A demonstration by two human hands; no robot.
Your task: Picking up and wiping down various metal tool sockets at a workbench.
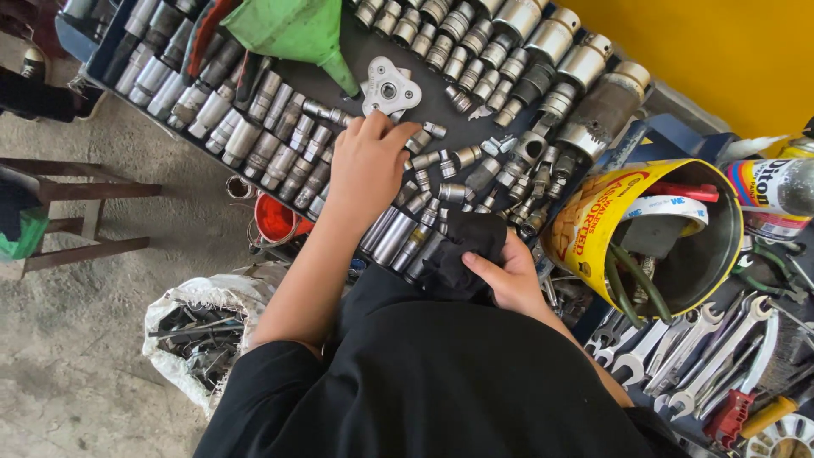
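1. Right of the socket tray (339,80), I see a yellow can (593,225) with a red-lettered label, tipped on its side.
2. My left hand (366,165) lies flat, fingers spread, on small steel sockets (441,161) mid-tray.
3. My right hand (509,276) pinches a black rag (462,254) at the tray's near edge.

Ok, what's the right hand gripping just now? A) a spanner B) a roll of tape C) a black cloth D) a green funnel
C: the right hand clutches a crumpled black cloth beside the sockets, while the left hand rests on the tray.
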